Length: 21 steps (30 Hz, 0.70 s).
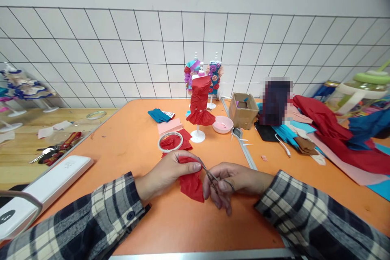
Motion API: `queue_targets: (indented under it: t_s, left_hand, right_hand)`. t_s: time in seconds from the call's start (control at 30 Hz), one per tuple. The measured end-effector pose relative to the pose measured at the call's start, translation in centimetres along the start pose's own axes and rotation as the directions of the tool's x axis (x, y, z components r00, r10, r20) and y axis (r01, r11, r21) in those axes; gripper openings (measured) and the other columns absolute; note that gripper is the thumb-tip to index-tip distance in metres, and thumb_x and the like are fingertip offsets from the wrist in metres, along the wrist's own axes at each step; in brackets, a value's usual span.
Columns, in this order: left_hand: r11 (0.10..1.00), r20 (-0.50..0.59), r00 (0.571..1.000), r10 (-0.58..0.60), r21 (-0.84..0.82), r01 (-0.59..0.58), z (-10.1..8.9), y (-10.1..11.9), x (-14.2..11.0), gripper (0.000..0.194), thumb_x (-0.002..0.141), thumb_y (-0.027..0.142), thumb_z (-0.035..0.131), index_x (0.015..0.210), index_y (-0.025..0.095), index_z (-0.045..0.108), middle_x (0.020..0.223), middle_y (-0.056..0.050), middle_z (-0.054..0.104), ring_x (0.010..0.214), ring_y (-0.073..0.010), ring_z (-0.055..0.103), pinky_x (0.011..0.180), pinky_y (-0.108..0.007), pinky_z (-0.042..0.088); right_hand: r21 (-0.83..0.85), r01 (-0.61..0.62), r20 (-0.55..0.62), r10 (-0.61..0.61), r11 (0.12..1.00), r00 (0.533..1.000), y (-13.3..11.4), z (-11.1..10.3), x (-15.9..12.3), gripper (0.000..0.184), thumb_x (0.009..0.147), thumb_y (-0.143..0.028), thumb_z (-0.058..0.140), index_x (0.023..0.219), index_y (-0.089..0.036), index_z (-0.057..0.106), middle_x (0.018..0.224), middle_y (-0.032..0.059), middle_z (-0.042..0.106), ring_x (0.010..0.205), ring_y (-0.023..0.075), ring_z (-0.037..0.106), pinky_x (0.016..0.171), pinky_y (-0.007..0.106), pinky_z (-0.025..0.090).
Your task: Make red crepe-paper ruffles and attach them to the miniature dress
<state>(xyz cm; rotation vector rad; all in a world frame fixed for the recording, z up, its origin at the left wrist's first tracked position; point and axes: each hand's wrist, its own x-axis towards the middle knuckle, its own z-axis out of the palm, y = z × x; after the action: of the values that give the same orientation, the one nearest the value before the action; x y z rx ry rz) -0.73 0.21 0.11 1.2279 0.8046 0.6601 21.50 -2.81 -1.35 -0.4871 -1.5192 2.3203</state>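
Between thumb and fingers, my left hand (175, 169) pinches a piece of red crepe paper (191, 185) that hangs down in loose folds. My right hand (227, 180) has its fingers in the handles of small metal scissors (212, 176), whose blades point up and left to the top edge of the paper by my left thumb. Part of the blades is hidden there. Just beyond my hands stands a mini dress form (201, 103) in a strapless red paper dress with a flared hem, on a round white base.
A tape roll (159, 142) lies on more red paper. Behind are two other dressed forms (215, 77), a pink bowl (223, 125) and a cardboard box (243, 111). Coloured paper (329, 138) and a lidded jug (359, 89) fill the right; a white power strip (57, 187) lies left.
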Motion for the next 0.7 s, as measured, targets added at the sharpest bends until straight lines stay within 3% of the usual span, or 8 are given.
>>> queue_targets:
  t_s: [0.27, 0.47, 0.7]
  left_hand:
    - [0.996, -0.003, 1.000, 0.003, 0.084, -0.002, 0.13, 0.39, -0.02, 0.041, 0.056, 0.047, 0.086, 0.071, 0.012, 0.072, 0.062, 0.000, 0.065, 0.056, -0.0099, 0.050, 0.056, -0.023, 0.036]
    - [0.986, 0.096, 0.995, 0.015, 0.165, -0.030, 0.04, 0.64, -0.19, 0.036, 0.060, 0.046, 0.084, 0.070, 0.014, 0.072, 0.067, -0.002, 0.069, 0.061, -0.0124, 0.056, 0.061, -0.024, 0.042]
    - [0.995, 0.009, 0.999, 0.034, 0.092, -0.035, 0.00, 0.17, -0.14, 0.039, 0.059, 0.046, 0.085, 0.076, 0.013, 0.072, 0.068, -0.002, 0.067, 0.060, -0.0118, 0.053, 0.059, -0.024, 0.039]
  right_hand:
    - [0.038, 0.058, 0.006, -0.058, 0.998, 0.998, -0.21, 0.05, -0.14, 0.041, 0.079, -0.047, 0.070, 0.087, -0.007, 0.065, 0.055, -0.0037, 0.051, 0.043, 0.0055, 0.046, 0.048, 0.022, 0.054]
    - [0.025, -0.028, 0.077, 0.026, 0.999, 0.997, -0.32, 0.03, -0.21, 0.057, 0.075, -0.056, 0.069, 0.099, -0.004, 0.067, 0.068, 0.0019, 0.058, 0.050, 0.0083, 0.054, 0.044, 0.022, 0.053]
    - [-0.060, 0.008, -0.055, -0.011, 0.998, 0.998, -0.87, 0.19, -0.29, 0.043, 0.075, -0.049, 0.074, 0.083, -0.008, 0.065, 0.051, -0.0067, 0.047, 0.043, 0.0038, 0.041, 0.046, 0.021, 0.054]
